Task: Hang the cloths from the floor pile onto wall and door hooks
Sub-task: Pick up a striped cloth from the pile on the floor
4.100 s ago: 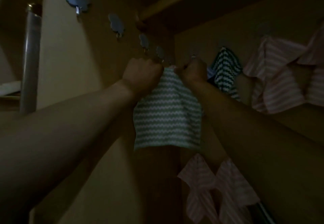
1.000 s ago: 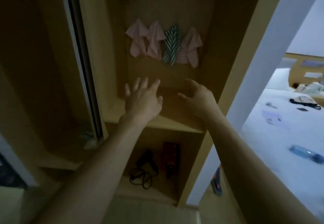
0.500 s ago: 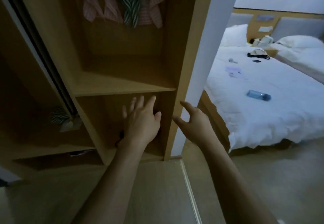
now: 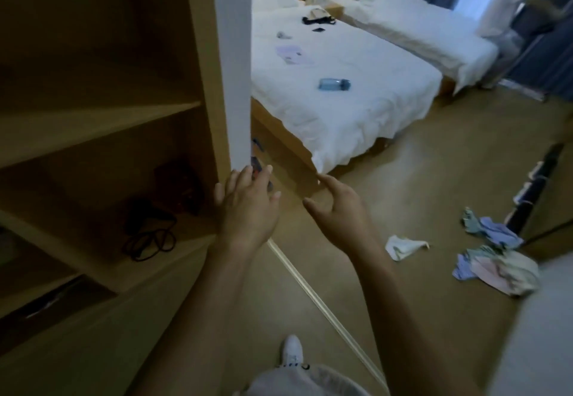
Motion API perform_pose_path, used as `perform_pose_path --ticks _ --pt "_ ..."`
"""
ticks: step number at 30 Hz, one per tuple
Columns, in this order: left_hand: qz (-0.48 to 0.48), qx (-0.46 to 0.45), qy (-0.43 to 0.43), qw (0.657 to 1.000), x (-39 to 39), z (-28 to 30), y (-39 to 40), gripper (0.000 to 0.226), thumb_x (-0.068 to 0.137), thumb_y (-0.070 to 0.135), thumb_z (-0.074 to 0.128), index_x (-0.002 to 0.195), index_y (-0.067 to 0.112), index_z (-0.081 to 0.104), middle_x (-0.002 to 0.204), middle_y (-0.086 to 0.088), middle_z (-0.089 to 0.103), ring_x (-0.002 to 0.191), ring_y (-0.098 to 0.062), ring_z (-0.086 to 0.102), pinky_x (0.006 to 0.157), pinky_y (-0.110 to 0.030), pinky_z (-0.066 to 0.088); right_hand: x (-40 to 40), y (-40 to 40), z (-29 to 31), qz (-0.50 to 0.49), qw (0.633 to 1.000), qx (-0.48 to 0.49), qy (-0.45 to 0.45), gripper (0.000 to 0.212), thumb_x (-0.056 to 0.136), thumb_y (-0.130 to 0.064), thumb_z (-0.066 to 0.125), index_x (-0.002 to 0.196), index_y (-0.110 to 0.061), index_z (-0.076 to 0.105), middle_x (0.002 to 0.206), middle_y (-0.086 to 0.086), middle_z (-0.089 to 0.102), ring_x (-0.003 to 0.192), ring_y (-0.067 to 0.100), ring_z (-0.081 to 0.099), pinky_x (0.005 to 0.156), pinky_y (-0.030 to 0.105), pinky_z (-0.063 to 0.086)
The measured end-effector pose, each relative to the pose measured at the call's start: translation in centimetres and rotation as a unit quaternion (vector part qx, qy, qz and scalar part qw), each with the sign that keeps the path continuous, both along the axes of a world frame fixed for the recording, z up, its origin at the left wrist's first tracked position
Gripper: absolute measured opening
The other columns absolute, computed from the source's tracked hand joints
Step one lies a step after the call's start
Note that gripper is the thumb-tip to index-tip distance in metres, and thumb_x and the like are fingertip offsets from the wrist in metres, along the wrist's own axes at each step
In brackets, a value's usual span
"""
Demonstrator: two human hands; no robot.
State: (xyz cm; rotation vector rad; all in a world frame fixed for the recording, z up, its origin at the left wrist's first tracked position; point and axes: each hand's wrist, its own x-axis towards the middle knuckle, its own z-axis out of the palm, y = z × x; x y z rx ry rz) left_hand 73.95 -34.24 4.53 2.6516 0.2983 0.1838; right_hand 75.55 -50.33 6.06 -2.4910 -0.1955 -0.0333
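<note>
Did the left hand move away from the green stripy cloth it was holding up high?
Yes. The left hand dropped, empty now, beside the bottom shelf.

We see the cloth pile (image 4: 496,267) crumpled on the floor (image 4: 387,318), in pink, blue and cream. One white cloth (image 4: 403,246) lies apart, near it.

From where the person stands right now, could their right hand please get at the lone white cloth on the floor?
Probably yes, with a step and a bend. The right hand is empty, fingers relaxed, and bare floor lies between it and the white cloth; nothing blocks the way.
</note>
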Motion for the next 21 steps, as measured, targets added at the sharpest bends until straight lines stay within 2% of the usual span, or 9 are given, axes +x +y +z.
perform_pose_path --ticks 3,12,21 --pt "-0.062 0.003 0.002 0.998 0.4 -1.0 -3.8 0.053 0.098 0.046 0.041 0.148 0.036 0.028 0.158 0.001 0.027 0.147 -0.021 0.017 0.117 -0.050 0.012 -1.2 -3.8 -0.9 -0.056 0.998 -0.015 0.008 0.062 0.089 -0.045 0.060 0.144 -0.025 0.040 0.142 -0.001 0.049 0.129 0.016 0.045 0.096 0.025 0.035" --pt "-0.190 0.055 0.007 0.980 3.2 -1.7 -15.2 0.054 0.097 0.047 0.042 0.148 0.036 0.027 0.157 0.000 0.027 0.147 -0.022 0.019 0.116 -0.050 0.015 -1.4 -15.3 -3.1 -0.182 0.982 0.030 0.034 0.061 0.089 -0.039 0.061 0.144 -0.021 0.042 0.145 0.002 0.046 0.134 0.018 0.040 0.110 0.034 0.032" --pt "-0.281 0.064 0.019 0.957 7.7 -1.5 -32.7 0.054 0.099 0.047 0.041 0.149 0.034 0.026 0.158 -0.001 0.027 0.147 -0.023 0.018 0.117 -0.050 0.016 0.7 -32.0 -3.4 -0.273 0.959 0.042 0.063 0.060 0.089 -0.042 0.059 0.144 -0.027 0.040 0.146 0.000 0.045 0.132 0.018 0.042 0.103 0.033 0.036"
